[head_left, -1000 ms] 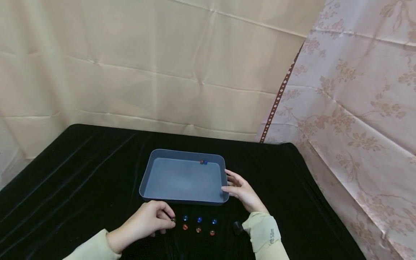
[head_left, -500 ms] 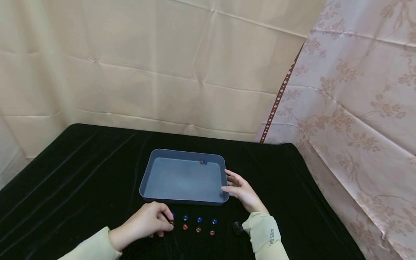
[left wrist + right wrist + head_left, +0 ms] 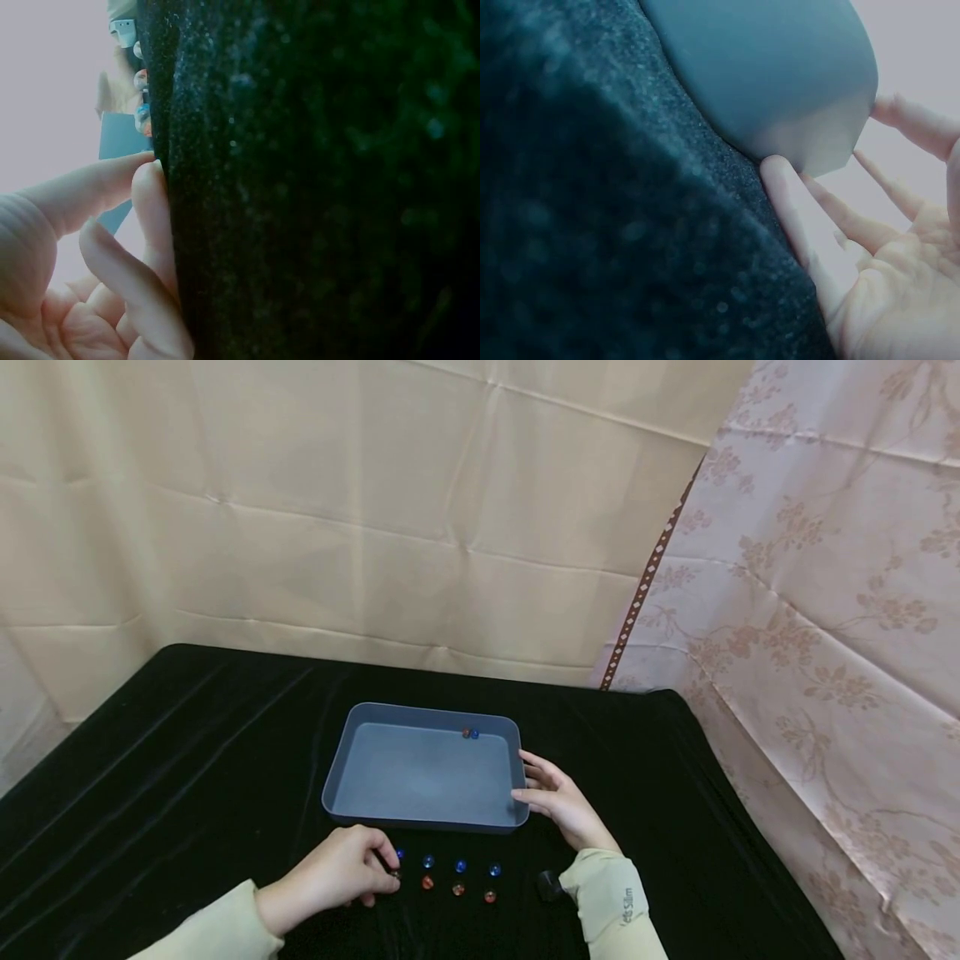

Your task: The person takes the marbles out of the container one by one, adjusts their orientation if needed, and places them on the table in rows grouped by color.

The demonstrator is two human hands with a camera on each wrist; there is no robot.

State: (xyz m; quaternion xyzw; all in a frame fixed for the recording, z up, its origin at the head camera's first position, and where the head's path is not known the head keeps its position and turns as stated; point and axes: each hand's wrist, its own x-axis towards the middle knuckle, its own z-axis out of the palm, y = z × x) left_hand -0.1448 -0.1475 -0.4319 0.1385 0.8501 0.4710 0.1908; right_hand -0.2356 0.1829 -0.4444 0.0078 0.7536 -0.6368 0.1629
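Observation:
Close to the tray's near side, my left hand (image 3: 348, 870) pinches a small dark-looking glass marble (image 3: 395, 875) between thumb and fingertips, low at the black cloth. In the left wrist view the fingertips (image 3: 150, 169) meet at the cloth and hide that marble. Just beyond them lies a blue marble (image 3: 401, 854), the left end of a row of blue marbles (image 3: 461, 866). A row of red-orange marbles (image 3: 427, 882) runs in front. My right hand (image 3: 558, 802) rests with extended fingers against the right wall of the blue-grey tray (image 3: 427, 818).
Inside the tray, a reddish marble (image 3: 466, 733) and a blue marble (image 3: 475, 734) sit together by the far wall. A black object (image 3: 549, 886) is beside the right wrist. Black cloth (image 3: 225, 760) covers the table, with curtains (image 3: 375, 527) behind.
My left hand has drawn slightly toward the near side with the pinched marble, and the blue marble beyond its fingertips now shows. The right hand and tray have stayed in place.

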